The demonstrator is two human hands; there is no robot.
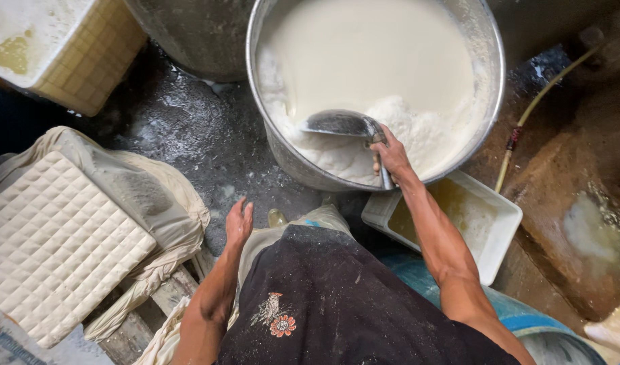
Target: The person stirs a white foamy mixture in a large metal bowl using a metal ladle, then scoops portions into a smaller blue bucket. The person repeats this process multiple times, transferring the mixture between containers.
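Wet, dark concrete floor [195, 135] fills the middle of the frame, streaked with white splashes and shining with water. At the upper centre stands a large steel vat [485, 122], nearly full of pale milky liquid with a bank of soft white curd [418, 132] heaped against its near wall. The right hand [391, 154] has its fingers clenched round the handle of a metal scoop [337, 123], whose bowl lies on the curd just left of the hand. The left hand [239, 223] hangs free at lower centre, fingers released and slightly spread, touching nothing.

Below the vat on the right sits a white plastic tub [506, 233] holding yellowish liquid. At left a cloth-lined mould [60, 236] of pressed, quilted curd rests on wooden slats.

As I judge it, the risks are these: the slick floor could take the person's footing while leaning over the vat; a loaded scoop held one-handed could tip and drop curd onto the floor or the dark apron [350, 304]; a rough dig could break the soft curd apart.
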